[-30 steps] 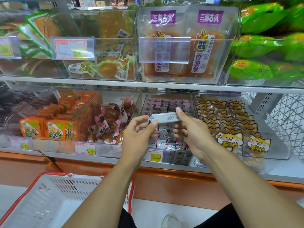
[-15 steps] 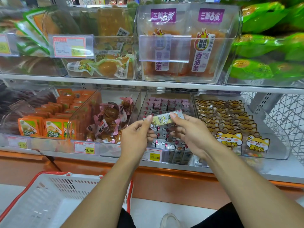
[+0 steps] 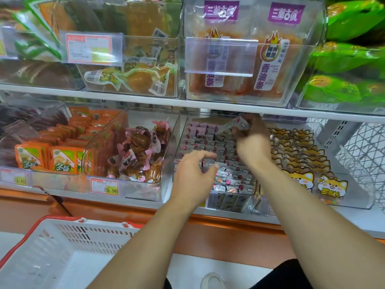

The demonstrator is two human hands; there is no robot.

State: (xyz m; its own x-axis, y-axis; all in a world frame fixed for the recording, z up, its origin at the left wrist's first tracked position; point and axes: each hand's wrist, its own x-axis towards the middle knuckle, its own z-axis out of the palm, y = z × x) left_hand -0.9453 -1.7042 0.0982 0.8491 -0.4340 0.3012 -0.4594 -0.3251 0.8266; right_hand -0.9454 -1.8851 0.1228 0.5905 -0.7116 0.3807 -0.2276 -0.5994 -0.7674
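Note:
A clear bin on the lower shelf holds rows of small pink and white snack packets. My right hand reaches deep into this bin, under the upper shelf, and pinches one small snack packet at the back rows. The hand and packet are blurred. My left hand hovers over the bin's front left corner with fingers loosely curled and holds nothing.
A white shopping basket with red rim stands on the floor at lower left. Neighbouring bins hold brown wrapped snacks, orange packets and cat-print packets. The upper shelf carries more bins close above my right hand.
Both hands held the packet in front of the bin before. My left hand let go and dropped slightly, and my right hand carried the packet up and back into the bin.

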